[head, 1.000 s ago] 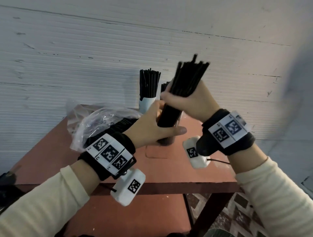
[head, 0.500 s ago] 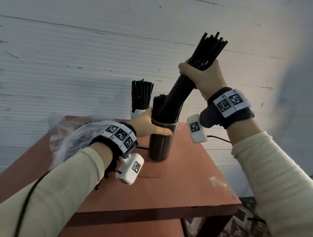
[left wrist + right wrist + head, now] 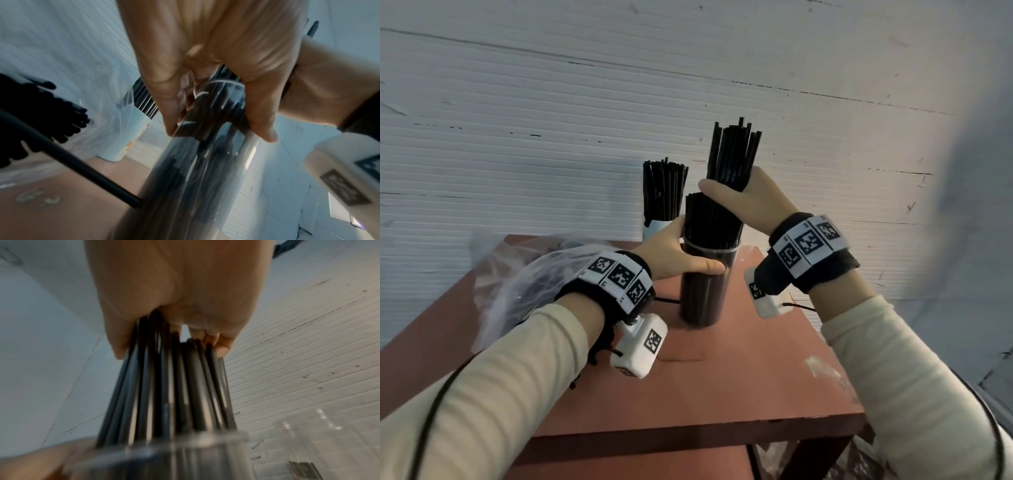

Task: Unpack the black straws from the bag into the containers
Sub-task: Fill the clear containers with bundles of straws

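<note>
White ribbed wall panels back a reddish-brown table that carries the work; near its far edge stands a clear container already dense with black straws, and behind it, at the far edge, a pale container holds another upright batch. To the left, toward the far left corner, the clear plastic bag lies crumpled with dark straws still showing inside. The left hand wraps the clear container just under its rim, thumb across the front, steadying it; the right hand is clamped round a bundle of straws whose lower ends are already down among those in the container, while its tops stand well above them. The step in hand looks like seating this bundle; the next move probably calls for loosening the right-hand grip so the straws slide down level with the rest, the left hand bracing against a tip, then a return to the bag for more.
</note>
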`<state>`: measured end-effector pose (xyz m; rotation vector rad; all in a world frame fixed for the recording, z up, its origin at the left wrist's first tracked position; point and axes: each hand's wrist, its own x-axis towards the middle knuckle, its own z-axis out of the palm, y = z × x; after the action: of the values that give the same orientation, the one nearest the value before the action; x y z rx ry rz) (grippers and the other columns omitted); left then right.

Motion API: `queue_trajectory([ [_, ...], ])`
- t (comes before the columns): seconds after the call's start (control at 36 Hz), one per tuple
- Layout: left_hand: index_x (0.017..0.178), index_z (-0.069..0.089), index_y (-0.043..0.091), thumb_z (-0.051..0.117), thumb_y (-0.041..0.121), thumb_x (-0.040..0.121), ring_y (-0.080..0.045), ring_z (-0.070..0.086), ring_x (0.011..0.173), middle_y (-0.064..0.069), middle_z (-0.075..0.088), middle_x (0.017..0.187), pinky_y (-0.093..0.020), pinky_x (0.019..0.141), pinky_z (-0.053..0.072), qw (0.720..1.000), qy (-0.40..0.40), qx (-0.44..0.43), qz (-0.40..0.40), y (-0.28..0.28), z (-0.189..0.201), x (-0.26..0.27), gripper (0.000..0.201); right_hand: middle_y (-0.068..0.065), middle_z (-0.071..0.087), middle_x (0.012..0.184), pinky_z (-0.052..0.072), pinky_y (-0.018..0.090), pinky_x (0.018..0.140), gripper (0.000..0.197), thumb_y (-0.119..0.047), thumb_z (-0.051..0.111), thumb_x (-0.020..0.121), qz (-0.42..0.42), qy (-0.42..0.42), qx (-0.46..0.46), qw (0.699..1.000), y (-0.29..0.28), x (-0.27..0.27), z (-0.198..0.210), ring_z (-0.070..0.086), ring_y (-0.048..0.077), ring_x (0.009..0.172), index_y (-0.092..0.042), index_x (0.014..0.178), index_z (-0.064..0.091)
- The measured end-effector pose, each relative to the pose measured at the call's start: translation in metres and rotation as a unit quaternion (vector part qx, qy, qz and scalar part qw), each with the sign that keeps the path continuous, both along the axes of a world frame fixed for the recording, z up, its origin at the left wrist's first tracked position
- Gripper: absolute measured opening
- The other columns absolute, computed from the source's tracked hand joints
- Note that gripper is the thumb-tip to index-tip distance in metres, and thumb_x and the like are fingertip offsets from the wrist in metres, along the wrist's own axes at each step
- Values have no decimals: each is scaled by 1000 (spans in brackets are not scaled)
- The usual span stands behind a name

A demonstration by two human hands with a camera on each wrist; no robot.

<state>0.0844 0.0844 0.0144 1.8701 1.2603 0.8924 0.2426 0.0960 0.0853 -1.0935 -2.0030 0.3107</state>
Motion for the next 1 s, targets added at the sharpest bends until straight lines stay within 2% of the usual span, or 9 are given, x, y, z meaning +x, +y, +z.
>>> queue_trajectory([
  [0.08, 143, 40, 27, 87, 37, 67, -5, 51, 116, 12, 56, 129, -21, 95, 35, 1000, -11, -4, 1, 2, -2, 0, 90, -3, 63, 96, 53, 32, 84, 39, -53, 69, 79, -12, -26, -3, 1000, 2, 4, 3, 63, 11, 92, -19, 96, 59],
  [0.14, 143, 39, 28, 88, 39, 65, -7, 51, 119, 12, 56, 131, -22, 95, 34, 1000, -14, -7, 2, 3, -4, 0, 93, -3, 53, 123, 46, 35, 100, 69, -60, 73, 71, -26, 11, 42, 999, -2, 5, 8, 53, 12, 115, -23, 122, 46],
  [0.22, 143, 39, 27, 87, 38, 66, -7, 50, 118, 12, 55, 130, -23, 94, 34, 1000, -9, -10, 0, 3, -4, -1, 91, 0, 33, 145, 36, 32, 111, 86, -45, 74, 79, -17, 66, 156, 985, -16, 5, 19, 38, 15, 133, -15, 144, 27],
  [0.31, 141, 41, 26, 87, 35, 67, -6, 51, 115, 11, 56, 127, -21, 91, 34, 1000, -7, -8, 3, 3, -3, 0, 87, 3, 41, 142, 35, 21, 109, 58, -30, 63, 91, -27, 13, 256, 966, -23, 4, 23, 42, 13, 131, -11, 141, 41],
  [0.42, 142, 42, 24, 88, 35, 66, -7, 51, 117, 9, 57, 129, -22, 95, 34, 1000, -5, -4, 8, 4, -4, 1, 90, 5, 56, 131, 29, 2, 99, 37, -17, 55, 95, -35, -33, 255, 966, -24, 0, 5, 52, 12, 120, -8, 130, 56],
  [0.56, 141, 42, 23, 88, 35, 66, -8, 51, 116, 8, 57, 129, -22, 95, 34, 1000, -8, -2, 12, 4, -7, 2, 89, 6, 62, 121, 41, 14, 98, 30, -12, 59, 92, -41, -16, 266, 963, -28, 1, -15, 58, 15, 113, -4, 120, 63],
  [0.78, 140, 42, 23, 87, 34, 68, -8, 52, 116, 9, 57, 126, -23, 94, 35, 1000, -12, 3, 10, 3, -8, 2, 85, 5, 66, 121, 44, 19, 100, 29, -10, 60, 91, -25, -2, 234, 972, -30, 5, -25, 60, 15, 113, -7, 119, 66],
  [0.92, 143, 39, 24, 86, 39, 67, -8, 49, 118, 11, 54, 128, -25, 98, 34, 1000, -7, 5, 16, 2, -9, 2, 91, 4, 61, 122, 35, 6, 95, 36, -17, 63, 89, -37, -24, 228, 973, -32, 7, -20, 57, 14, 112, -9, 124, 61],
  [1.0, 143, 39, 23, 86, 36, 69, -6, 47, 114, 11, 54, 125, -23, 95, 33, 1000, -9, 9, 16, 1, -9, 3, 88, 9, 50, 125, 37, 20, 100, 53, -29, 70, 84, -97, 1, 227, 969, -32, 8, -23, 50, 19, 115, -8, 129, 53],
])
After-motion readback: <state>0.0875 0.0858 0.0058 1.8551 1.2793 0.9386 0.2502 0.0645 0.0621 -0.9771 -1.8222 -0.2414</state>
